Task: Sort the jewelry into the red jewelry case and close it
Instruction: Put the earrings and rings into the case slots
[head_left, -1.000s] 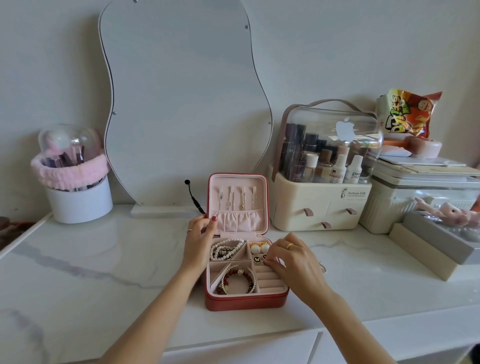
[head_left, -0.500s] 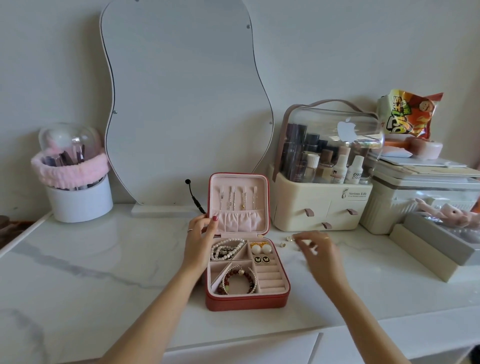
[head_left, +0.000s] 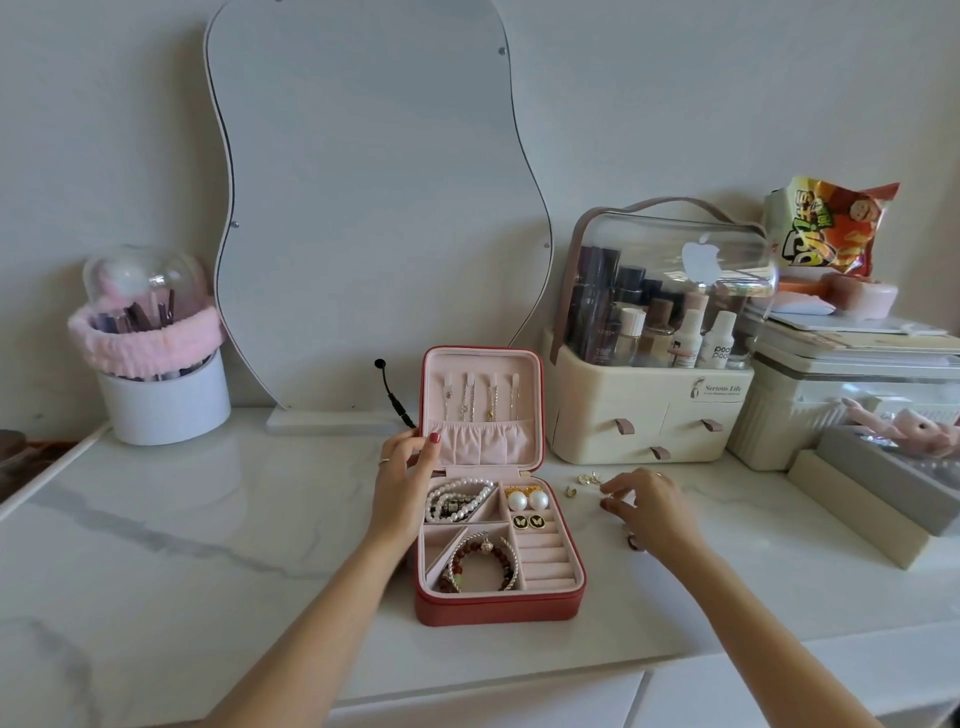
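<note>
Square red jewelry case with pink lining (head_left: 498, 605) sits open on the white marble counter (head_left: 208, 545), lid upright, near the counter's front edge. Left hand (head_left: 402, 488) grips the case's left side at the hinge corner, thumb on the lid's inner edge. Right hand (head_left: 649, 506) is just right of the case, fingers curled down over the counter by a small cluster of gold jewelry pieces (head_left: 584, 483); cannot tell whether it pinches one. Case trays already hold pearl strands (head_left: 457, 499), round pearl earrings (head_left: 527, 500) and a beaded bracelet (head_left: 483, 566). Beyond the right hand, the cream cosmetics organiser with clear lid (head_left: 649, 415) crowds the far side. Left of the left hand, open counter runs to the white brush pot with pink band (head_left: 161, 395).
</note>
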